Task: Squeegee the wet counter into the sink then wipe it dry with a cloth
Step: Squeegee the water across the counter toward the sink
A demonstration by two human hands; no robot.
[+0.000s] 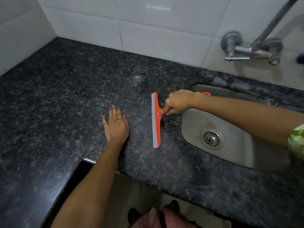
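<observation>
1. The right hand (178, 102) grips the orange handle of the squeegee (156, 120), fingers curled round it and the forefinger stretched out along the handle, its tip touching the head where the handle meets it.
2. The squeegee lies on the dark speckled worktop (65, 89), between the two hands; its long grey blade runs away from the person and its handle points toward the sink (230, 129), passing under the right hand.
3. The left hand (116, 124) rests flat on the worktop, palm down, fingers straight and slightly spread, holding nothing. It sits just left of the blade, apart from it.
4. The steel sink lies beneath the right forearm, its drain (211, 139) below and to the right of the right hand.
5. A small puddle of water (137, 78) glistens on the worktop beyond both hands, nearer the tiled wall (148, 27).
6. A metal tap (251, 48) is fixed to the wall beyond the right hand, above the sink.
7. No cloth can be made out on the worktop.
</observation>
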